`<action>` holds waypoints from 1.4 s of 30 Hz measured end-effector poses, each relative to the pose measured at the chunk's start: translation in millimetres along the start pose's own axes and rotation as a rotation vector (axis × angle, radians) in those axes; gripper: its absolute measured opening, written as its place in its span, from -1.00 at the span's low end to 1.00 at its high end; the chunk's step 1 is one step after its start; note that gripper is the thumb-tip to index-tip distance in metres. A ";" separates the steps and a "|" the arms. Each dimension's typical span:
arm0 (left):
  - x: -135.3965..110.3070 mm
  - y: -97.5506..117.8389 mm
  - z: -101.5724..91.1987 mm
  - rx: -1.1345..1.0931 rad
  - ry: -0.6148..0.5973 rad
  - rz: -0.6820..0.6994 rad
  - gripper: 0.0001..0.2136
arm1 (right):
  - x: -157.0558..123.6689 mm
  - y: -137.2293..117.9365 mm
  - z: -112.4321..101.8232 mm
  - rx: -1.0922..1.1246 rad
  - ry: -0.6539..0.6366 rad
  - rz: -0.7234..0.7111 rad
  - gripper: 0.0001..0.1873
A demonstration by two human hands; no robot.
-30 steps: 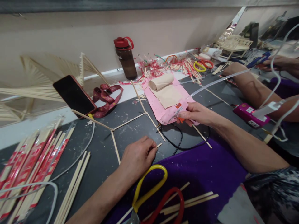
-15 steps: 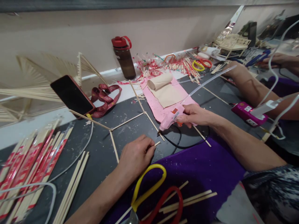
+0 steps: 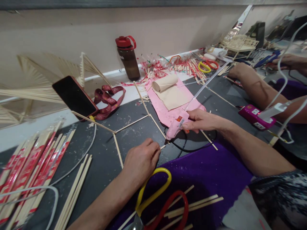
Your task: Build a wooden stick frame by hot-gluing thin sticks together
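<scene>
My left hand (image 3: 143, 157) rests low over the grey table, its fingers pinching a thin wooden stick (image 3: 163, 147) whose tip pokes out to the right. My right hand (image 3: 203, 119) is wrapped round a pink hot glue gun (image 3: 177, 126), with a long clear glue stick (image 3: 207, 82) rising from its back. The gun's dark nozzle is at or very near the stick's tip; whether they touch I cannot tell. Beyond my hands lies a frame of joined wooden sticks (image 3: 131, 123), one leg of it ending close to the nozzle.
Scissors with yellow and red handles (image 3: 165, 174) lie on purple cloth (image 3: 203, 169) near me. Packed chopsticks (image 3: 31, 172), a leaning phone (image 3: 74, 97) and a bottle (image 3: 129, 60) stand left and behind. A co-worker's arm (image 3: 251, 81) and a magenta box (image 3: 256, 117) are at right.
My right hand has tilted the glue gun and brought its nozzle down and slightly right, to the tip of the stick. My left hand has barely moved.
</scene>
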State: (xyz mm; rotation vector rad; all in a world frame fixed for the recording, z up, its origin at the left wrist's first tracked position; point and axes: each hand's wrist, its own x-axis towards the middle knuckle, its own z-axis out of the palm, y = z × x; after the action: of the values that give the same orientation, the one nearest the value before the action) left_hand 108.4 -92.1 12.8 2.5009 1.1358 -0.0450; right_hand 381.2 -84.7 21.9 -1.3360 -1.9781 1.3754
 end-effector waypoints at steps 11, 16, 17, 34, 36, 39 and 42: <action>0.0 1.3 -0.2 -0.002 0.009 -0.003 -0.80 | -0.3 -6.4 0.4 -0.083 0.008 0.017 -0.65; -0.3 0.1 -0.4 0.003 0.009 -0.009 -0.80 | -0.5 -6.2 1.2 -0.082 0.007 0.018 -0.64; -0.3 0.2 -0.6 0.004 0.009 -0.010 -0.80 | -0.5 -5.7 1.2 -0.076 0.005 0.017 -0.64; -1.2 0.1 0.4 -0.018 0.023 -0.004 -0.80 | 2.7 -2.8 0.3 0.083 0.107 0.006 -0.64; -1.1 -0.2 0.3 -0.025 0.024 -0.002 -0.80 | 3.3 -3.1 1.0 0.131 0.180 0.032 -0.64; -0.6 -0.9 0.4 -0.030 0.028 0.004 -0.81 | 4.4 -3.7 2.3 0.200 0.293 0.057 -0.62; -0.4 -1.1 0.6 -0.022 0.029 0.007 -0.81 | 7.8 -2.9 -0.3 0.229 0.411 0.081 -0.62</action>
State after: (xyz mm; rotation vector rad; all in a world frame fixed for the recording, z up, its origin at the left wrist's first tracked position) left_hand 107.5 -92.0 11.9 2.4935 1.1330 0.0056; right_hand 376.3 -78.1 23.0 -1.4632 -1.4684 1.2011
